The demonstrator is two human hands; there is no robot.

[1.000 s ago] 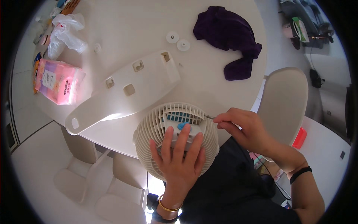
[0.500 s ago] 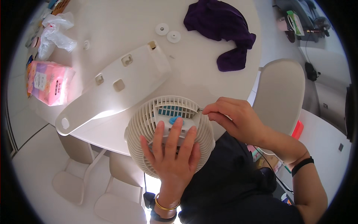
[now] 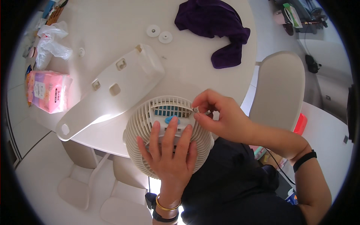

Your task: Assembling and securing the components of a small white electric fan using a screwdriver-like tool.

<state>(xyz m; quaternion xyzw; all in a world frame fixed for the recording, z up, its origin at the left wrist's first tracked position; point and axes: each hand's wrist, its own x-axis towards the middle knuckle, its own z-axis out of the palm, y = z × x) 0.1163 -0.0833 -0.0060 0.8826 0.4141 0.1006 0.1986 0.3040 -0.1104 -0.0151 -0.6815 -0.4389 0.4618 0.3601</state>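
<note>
A round cream fan head (image 3: 135, 129) with a ribbed grille rests at the table's near edge, against my lap. Its upper side has a rectangular slotted window (image 3: 168, 111) with teal showing through, and a blue knob (image 3: 172, 119) below it. My left hand (image 3: 170, 157) lies spread over the grille, fingers apart, middle fingertip touching the knob. At the window's right corner, my right hand (image 3: 223, 114) pinches a small, thin metal-looking tool (image 3: 195, 110). Its tip meets the grille there; the exact kind of tool is hard to make out.
Behind the fan lies a long white plastic panel (image 3: 127, 88) with cutouts. Two white discs (image 3: 153, 30), a tiny screw-like piece (image 3: 164, 57) and a purple cloth (image 3: 213, 22) lie farther back. A pink tissue pack (image 3: 48, 92) and plastic bag (image 3: 52, 43) sit left; chairs (image 3: 277, 86) surround the table.
My right hand has shifted slightly left and up, its fingers rolled around the small tool. My left hand stays spread on the grille. The whole view has moved a little.
</note>
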